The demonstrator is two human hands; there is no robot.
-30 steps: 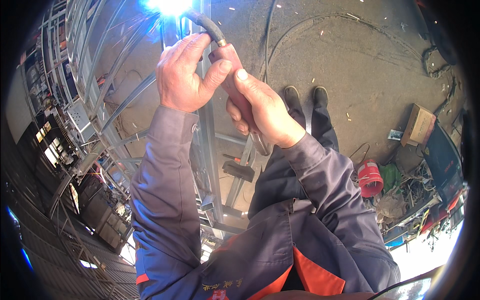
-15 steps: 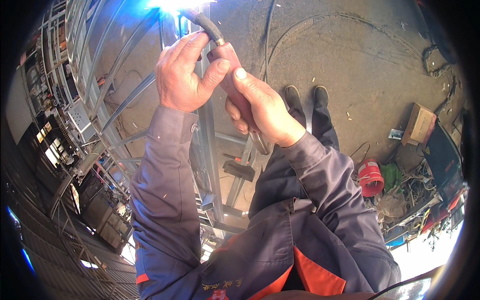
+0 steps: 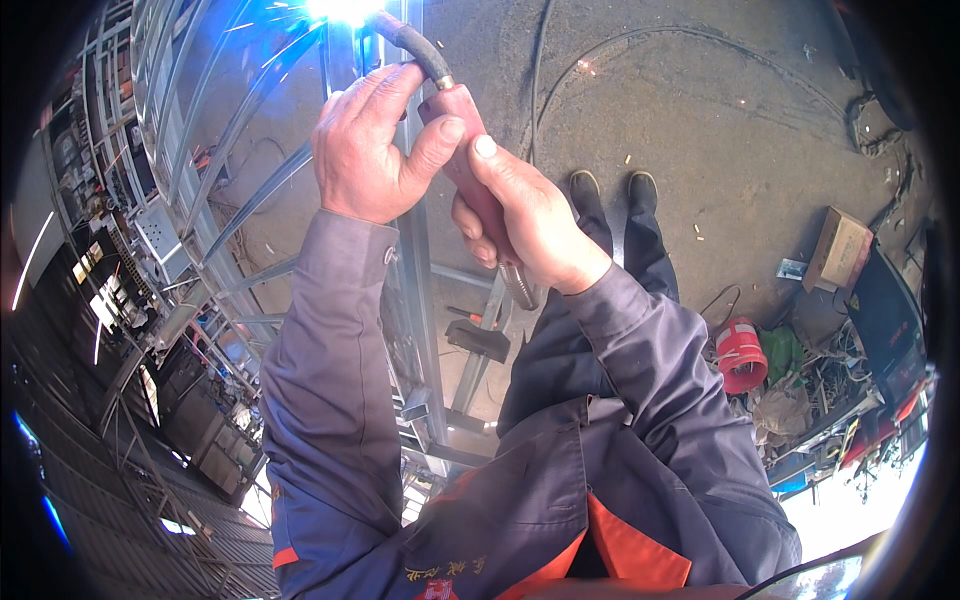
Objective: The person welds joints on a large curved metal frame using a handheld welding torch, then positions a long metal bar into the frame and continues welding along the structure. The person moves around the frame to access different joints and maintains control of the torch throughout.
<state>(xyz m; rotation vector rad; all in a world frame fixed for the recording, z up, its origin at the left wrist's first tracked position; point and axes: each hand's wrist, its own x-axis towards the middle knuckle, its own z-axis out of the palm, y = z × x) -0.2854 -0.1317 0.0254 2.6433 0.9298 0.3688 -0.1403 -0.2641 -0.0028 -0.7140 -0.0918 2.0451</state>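
My right hand (image 3: 530, 215) is wrapped round the reddish handle of a welding torch (image 3: 468, 150), its thumb lying along the top. Against the front of the handle and the bent dark neck rests my left hand (image 3: 362, 155), thumb on the handle and fingertips at the neck, partly closed round it. At the torch's tip a blinding blue-white arc (image 3: 343, 8) burns on a metal frame (image 3: 408, 260) of long grey bars. The glare hides the nozzle's end and the joint there. Sparks fly out from the arc.
Thin bars of the frame spread to the left. A dark block (image 3: 478, 340) lies on a steel piece below my hands. A cable (image 3: 537, 80) crosses the concrete floor. On the right are a cardboard box (image 3: 840, 248), a red bucket (image 3: 740, 360) and piled scrap.
The arc and torch tip have shifted very slightly to the right. More sparks show now, some over the floor and at the far left. Both hands keep their hold.
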